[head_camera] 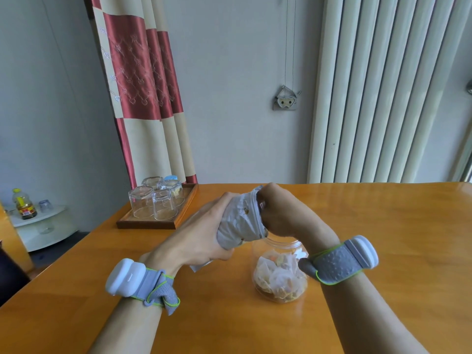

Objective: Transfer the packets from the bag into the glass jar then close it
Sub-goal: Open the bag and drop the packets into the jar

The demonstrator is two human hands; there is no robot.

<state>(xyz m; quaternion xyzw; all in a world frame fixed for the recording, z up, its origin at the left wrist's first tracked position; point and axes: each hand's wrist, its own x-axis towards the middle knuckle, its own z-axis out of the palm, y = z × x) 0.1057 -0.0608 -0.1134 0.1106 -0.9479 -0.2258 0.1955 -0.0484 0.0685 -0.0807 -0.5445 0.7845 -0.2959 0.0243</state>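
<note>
A grey-white bag point(238, 223) hangs in the air above the table, tilted with its open mouth up and to the right. My left hand point(204, 238) grips its lower end. My right hand point(283, 213) reaches into the bag's mouth, fingers hidden inside. Just below stands the clear glass jar point(279, 274), open at the top, with several translucent packets point(278, 279) of dried bits inside. No lid is in view.
A wooden tray point(153, 223) with several upturned glasses point(158, 200) sits at the table's far left corner. The orange wooden table point(383, 238) spreads to the right. A low white stand with a bottle point(24, 204) is off to the left.
</note>
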